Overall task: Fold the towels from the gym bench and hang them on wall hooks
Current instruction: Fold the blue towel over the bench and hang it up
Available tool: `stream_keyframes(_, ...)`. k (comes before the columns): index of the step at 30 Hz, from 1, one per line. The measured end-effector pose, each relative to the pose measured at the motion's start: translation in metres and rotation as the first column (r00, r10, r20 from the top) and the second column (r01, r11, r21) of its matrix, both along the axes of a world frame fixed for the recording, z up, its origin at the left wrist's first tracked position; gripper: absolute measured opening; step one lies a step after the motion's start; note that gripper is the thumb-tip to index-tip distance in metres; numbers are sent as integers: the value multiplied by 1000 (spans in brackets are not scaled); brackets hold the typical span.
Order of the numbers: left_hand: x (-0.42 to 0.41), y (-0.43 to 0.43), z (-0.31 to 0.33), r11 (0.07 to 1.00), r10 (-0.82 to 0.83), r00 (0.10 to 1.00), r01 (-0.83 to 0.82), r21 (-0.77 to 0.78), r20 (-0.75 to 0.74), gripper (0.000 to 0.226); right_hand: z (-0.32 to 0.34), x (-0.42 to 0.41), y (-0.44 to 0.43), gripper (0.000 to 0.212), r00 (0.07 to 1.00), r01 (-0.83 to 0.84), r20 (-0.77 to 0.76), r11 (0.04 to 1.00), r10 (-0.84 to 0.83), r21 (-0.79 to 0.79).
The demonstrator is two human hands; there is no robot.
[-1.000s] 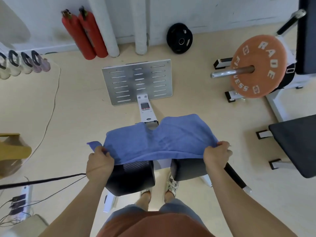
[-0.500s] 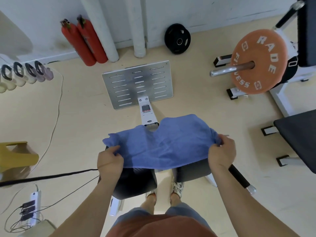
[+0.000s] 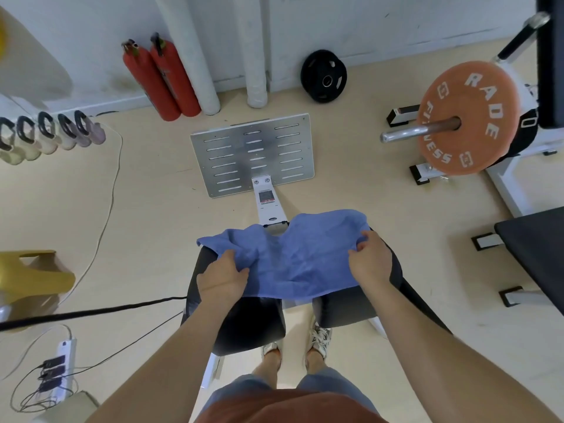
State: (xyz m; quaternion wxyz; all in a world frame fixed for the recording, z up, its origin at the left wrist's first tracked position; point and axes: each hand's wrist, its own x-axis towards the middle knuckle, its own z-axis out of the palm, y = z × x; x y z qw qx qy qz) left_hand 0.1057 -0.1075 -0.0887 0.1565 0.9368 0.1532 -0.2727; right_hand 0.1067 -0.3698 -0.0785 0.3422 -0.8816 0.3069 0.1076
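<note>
blue towel lies spread across the two black pads of the counter; our left hand pinches its left edge, our right hand grips its right edge, fingers curled into the cloth.

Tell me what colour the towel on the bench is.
The towel is plain blue, with no pattern; it shows in the head view.

Single head-worn wide-angle view. It looks steeply down from close above the bench. The wall lies beyond the bench.
</note>
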Motion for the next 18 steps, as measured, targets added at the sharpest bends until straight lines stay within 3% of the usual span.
stream_keyframes(1,2,-1,0,1000,16,999,-16,-9,-34,13,2,-4,3,23,999,-17,35,1000,18,-23)
stream_keyframes(5,-1,-5,3,999,-40,999,40,18,1,30,10,-26,26,37,959,-266,91,963,269,-43)
stream_keyframes(9,-13,-8,4,944,-325,928,309,111,184,15,-2,-34,37,48,899,-436,-49,884,435,-170)
stream_keyframes(11,-20,-6,7,928,-372,900,351,128,229,23,-4,-27,37,46,888,-460,-129,860,442,-219)
stream_keyframes(13,-23,-5,4,968,-252,946,250,37,202,17,0,-14,36,36,916,-390,-171,903,362,-181)
stream_keyframes(14,-21,-4,4,993,-104,980,113,-40,171,19,3,-7,35,32,941,-311,-178,942,287,-124)
stream_keyframes(16,-15,-2,6,975,94,989,-67,-212,119,26,10,4,32,29,979,-87,-174,991,103,97)
stream_keyframes(18,-9,-4,18,939,194,965,-131,-318,176,28,17,7,32,26,982,87,-189,921,-15,379)
